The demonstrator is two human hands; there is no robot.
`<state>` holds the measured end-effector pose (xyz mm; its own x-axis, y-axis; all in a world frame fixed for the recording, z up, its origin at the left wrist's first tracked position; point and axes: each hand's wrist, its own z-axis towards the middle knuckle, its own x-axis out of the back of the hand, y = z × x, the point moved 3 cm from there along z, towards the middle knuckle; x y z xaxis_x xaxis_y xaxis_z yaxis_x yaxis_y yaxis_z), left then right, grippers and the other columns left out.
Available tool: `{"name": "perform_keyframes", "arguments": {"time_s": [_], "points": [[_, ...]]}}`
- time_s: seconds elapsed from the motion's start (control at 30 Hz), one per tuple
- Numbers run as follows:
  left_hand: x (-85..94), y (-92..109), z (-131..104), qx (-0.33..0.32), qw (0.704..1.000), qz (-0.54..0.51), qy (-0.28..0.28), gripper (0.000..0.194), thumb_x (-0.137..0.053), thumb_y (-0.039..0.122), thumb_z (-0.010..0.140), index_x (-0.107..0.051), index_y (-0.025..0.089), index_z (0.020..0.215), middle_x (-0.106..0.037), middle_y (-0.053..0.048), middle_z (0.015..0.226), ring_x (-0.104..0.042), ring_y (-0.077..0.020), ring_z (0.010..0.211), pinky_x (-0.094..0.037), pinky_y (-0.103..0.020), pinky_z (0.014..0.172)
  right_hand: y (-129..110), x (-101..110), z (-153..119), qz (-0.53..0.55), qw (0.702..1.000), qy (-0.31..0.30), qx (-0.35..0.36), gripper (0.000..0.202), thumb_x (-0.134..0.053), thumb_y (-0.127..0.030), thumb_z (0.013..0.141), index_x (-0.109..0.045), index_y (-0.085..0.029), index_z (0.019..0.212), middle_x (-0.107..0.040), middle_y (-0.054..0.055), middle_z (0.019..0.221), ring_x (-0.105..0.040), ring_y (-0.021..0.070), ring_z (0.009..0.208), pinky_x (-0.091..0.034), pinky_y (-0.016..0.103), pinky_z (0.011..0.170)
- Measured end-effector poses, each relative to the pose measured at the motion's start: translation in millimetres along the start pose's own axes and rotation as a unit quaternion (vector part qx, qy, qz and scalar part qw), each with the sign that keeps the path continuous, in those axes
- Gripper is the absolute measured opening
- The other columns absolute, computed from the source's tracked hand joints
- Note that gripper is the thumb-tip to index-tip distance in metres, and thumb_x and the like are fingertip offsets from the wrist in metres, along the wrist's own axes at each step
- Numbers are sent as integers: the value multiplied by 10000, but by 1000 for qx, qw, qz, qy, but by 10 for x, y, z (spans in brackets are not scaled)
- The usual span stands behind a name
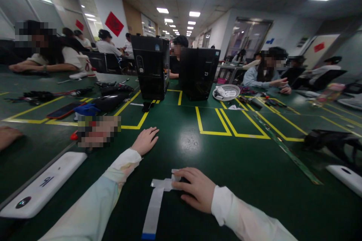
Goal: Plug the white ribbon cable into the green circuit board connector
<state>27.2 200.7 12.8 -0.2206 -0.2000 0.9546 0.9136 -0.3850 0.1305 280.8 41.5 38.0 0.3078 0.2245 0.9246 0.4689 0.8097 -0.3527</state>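
My left hand lies palm down on the green table, its fingers spread a little and nothing in it. Lower and to the right, my right hand rests with its fingertips on the right end of a pale, translucent strip piece. From that piece a longer whitish strip runs down toward me and ends in a blue edge. My right fingers are slightly apart, and they touch the piece from above without closing round it.
Two black computer towers stand ahead. A white basket sits right of them. White devices lie at both sides, and a thin green strip lies at right. Other people sit around.
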Motion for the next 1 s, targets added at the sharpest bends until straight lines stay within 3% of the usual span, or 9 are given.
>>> {"name": "perform_keyframes", "arguments": {"time_s": [0.47,0.57,0.63,0.7,0.8,0.87,1.0], "points": [[3,-11,4,-1,1000,2,-7,495,-329,408,920,-483,180,1332,-490,-111,1408,-417,-257,1315,-311,-457,1088,91,6,-64,64,997,-32,8,599,-499,-335,839,-383,-233,1417,-355,50,1498,-241,204,1405,-169,473,1141],[3,-14,4,-2,1000,-2,-7,498,-325,413,920,-483,183,1333,-487,-112,1412,-416,-259,1316,-311,-464,1088,115,18,-63,60,998,-26,16,620,-503,-342,841,-353,-237,1433,-323,45,1515,-207,206,1416,-188,473,1137],[8,-13,5,-1,1000,-4,-10,496,-323,418,919,-482,198,1334,-489,-104,1412,-419,-259,1315,-317,-470,1084,256,84,-89,28,1000,2,-1,618,-499,-372,859,-342,-232,1440,-302,72,1522,-208,223,1416,-208,490,1127],[15,-10,5,-1,1000,-5,-12,498,-321,422,919,-482,202,1336,-491,-101,1412,-421,-261,1314,-319,-473,1082,549,219,-177,-40,996,62,-59,579,-470,-390,889,-361,-221,1431,-300,110,1518,-234,249,1405,-217,519,1118],[21,-6,6,0,1000,-6,-12,504,-316,425,919,-483,197,1337,-491,-104,1412,-422,-267,1313,-321,-478,1081,1205,530,-533,-167,940,193,-227,502,-422,-385,907,-454,-183,1365,-353,162,1475,-290,297,1372,-258,549,1089],[19,-6,6,-1,1000,-6,-12,509,-313,424,920,-484,188,1337,-491,-108,1411,-423,-267,1312,-321,-474,1082,1656,733,-931,-230,867,251,-364,503,-411,-372,894,-480,-143,1337,-353,192,1463,-280,341,1366,-278,570,1061],[2,-10,12,-4,1000,-6,-8,509,-321,412,918,-492,165,1329,-493,-119,1407,-421,-265,1314,-310,-460,1090,2253,970,-1846,-253,700,255,-617,603,-357,-410,894,-439,-31,1356,-314,264,1457,-250,399,1362,-251,584,1048]]}}
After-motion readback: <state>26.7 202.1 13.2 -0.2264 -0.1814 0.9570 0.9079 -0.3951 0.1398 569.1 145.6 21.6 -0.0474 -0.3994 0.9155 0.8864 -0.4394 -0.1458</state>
